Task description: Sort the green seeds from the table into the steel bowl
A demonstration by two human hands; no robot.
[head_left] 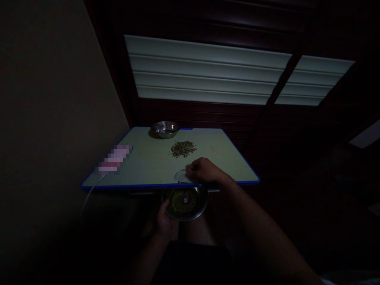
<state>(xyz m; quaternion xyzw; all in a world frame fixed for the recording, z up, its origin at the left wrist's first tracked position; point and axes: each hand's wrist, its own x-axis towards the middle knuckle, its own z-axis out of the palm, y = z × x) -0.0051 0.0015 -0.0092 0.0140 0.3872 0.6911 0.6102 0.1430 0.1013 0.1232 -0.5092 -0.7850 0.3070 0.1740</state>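
Observation:
My left hand (165,221) grips the rim of a steel bowl (192,216) below the table's front edge, thumb on the rim. Small green beans or grains (177,202) lie in this bowl, along with a small dark packet or label (185,196). Just above the bowl, my right hand (204,170) is closed on a clear, half-round protractor (179,175), which lies at the tabletop's front edge. A few grains show by its lower side. Farther back on the table is a loose pile of brownish-green beans or grains (183,149).
A second steel bowl (165,130) stands at the back left of the pale, blue-edged table (148,166). At the left edge lies a pixelated pink device (114,160) with a white cable (90,192) hanging down. Dark wooden louvred doors (202,73) rise behind; the room is dim.

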